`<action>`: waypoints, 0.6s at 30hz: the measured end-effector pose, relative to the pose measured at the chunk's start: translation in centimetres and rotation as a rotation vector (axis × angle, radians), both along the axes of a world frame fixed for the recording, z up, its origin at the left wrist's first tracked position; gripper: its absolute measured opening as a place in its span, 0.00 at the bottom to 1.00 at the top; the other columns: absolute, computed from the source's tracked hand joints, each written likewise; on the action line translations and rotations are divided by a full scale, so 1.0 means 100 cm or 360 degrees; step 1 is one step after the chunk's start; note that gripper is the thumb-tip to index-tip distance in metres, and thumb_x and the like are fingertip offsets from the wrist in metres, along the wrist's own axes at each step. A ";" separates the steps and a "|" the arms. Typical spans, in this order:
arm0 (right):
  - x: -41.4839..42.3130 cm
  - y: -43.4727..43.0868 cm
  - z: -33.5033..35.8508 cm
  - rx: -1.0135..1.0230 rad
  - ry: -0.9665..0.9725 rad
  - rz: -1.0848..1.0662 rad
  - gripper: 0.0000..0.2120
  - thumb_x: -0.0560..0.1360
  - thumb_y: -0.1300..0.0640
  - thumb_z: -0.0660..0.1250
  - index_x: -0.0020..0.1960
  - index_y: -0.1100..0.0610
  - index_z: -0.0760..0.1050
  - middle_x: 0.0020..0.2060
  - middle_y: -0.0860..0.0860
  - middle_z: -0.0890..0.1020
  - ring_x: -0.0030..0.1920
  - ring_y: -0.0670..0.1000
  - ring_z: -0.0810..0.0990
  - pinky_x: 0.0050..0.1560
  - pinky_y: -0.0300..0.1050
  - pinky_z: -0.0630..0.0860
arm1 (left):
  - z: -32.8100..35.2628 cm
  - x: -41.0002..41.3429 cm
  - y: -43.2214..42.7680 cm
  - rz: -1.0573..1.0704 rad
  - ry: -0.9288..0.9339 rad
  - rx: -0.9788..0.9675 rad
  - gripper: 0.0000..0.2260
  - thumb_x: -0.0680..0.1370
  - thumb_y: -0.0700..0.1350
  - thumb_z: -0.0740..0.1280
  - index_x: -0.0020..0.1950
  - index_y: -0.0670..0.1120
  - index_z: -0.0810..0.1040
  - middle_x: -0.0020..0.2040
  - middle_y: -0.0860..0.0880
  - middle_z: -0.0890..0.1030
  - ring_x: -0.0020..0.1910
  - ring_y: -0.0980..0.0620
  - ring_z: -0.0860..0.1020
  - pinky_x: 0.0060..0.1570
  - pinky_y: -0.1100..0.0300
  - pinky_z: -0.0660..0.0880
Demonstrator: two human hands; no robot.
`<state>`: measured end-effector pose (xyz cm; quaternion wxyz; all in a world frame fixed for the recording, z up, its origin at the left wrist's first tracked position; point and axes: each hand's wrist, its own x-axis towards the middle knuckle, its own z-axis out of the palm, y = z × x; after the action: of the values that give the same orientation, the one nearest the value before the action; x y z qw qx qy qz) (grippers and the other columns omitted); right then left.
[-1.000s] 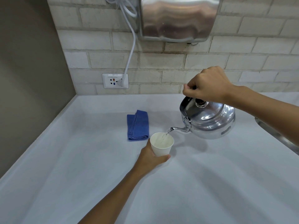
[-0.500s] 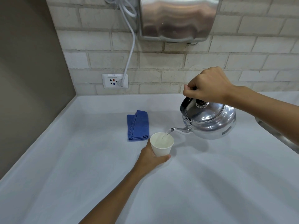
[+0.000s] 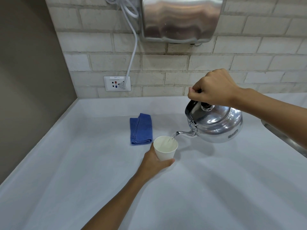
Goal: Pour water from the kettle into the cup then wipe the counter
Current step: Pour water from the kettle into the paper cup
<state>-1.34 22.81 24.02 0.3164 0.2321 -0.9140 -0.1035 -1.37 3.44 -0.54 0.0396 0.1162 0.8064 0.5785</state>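
A shiny metal kettle [image 3: 217, 125] hangs tilted to the left above the white counter [image 3: 83, 163]. My right hand [image 3: 213, 87] is closed around its handle from above. A thin stream of water runs from the spout into a white paper cup [image 3: 165, 149] standing on the counter. My left hand [image 3: 153, 161] wraps around the cup's near left side. A folded blue cloth [image 3: 141, 129] lies flat just behind and left of the cup.
A steel hand dryer [image 3: 181, 19] hangs on the brick wall above, its white cord running down to a wall socket [image 3: 117, 83]. A metal sink rim [image 3: 285, 138] shows at the right edge. A brown side wall [image 3: 29, 80] bounds the counter on the left.
Almost nothing has moved. Water keeps running from the spout into the cup, and both hands hold their places.
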 end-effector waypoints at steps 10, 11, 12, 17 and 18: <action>-0.001 0.001 0.000 0.0019 0.0016 -0.0006 0.21 0.69 0.54 0.56 0.21 0.54 0.52 0.16 0.47 0.52 0.21 0.48 0.49 0.27 0.38 0.49 | 0.000 0.000 0.000 0.0013 0.0014 -0.0033 0.34 0.60 0.56 0.77 0.62 0.57 0.66 0.49 0.64 0.74 0.48 0.65 0.74 0.36 0.75 0.70; -0.001 0.001 0.000 0.0025 0.0023 -0.0006 0.21 0.68 0.54 0.57 0.21 0.54 0.51 0.16 0.48 0.52 0.22 0.48 0.48 0.27 0.38 0.49 | 0.000 0.000 0.000 0.0020 0.0011 -0.0027 0.35 0.60 0.56 0.77 0.63 0.56 0.66 0.49 0.63 0.74 0.48 0.64 0.74 0.37 0.74 0.70; -0.001 0.001 0.000 0.0030 0.0029 -0.0007 0.21 0.68 0.55 0.57 0.22 0.54 0.51 0.17 0.48 0.52 0.22 0.48 0.48 0.27 0.38 0.49 | 0.000 0.000 0.000 0.0024 0.0007 -0.0020 0.35 0.60 0.56 0.77 0.63 0.56 0.67 0.50 0.63 0.75 0.49 0.64 0.75 0.38 0.73 0.70; -0.001 0.002 -0.001 0.0041 0.0024 -0.0016 0.21 0.69 0.54 0.56 0.21 0.54 0.51 0.16 0.48 0.52 0.22 0.50 0.50 0.27 0.37 0.49 | 0.000 0.001 0.000 0.0024 0.0008 -0.0024 0.34 0.60 0.56 0.77 0.62 0.57 0.66 0.48 0.65 0.74 0.47 0.67 0.74 0.34 0.76 0.70; -0.002 0.003 -0.001 0.0037 0.0019 -0.0013 0.21 0.69 0.54 0.56 0.21 0.54 0.51 0.16 0.48 0.52 0.21 0.50 0.50 0.27 0.37 0.49 | 0.000 0.001 0.000 0.0023 0.0009 -0.0022 0.34 0.60 0.56 0.77 0.62 0.57 0.66 0.48 0.65 0.74 0.47 0.66 0.74 0.34 0.76 0.70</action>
<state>-1.49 23.07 23.90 0.3187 0.2315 -0.9117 -0.1169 -1.32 3.47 -0.52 0.0340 0.1117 0.8114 0.5727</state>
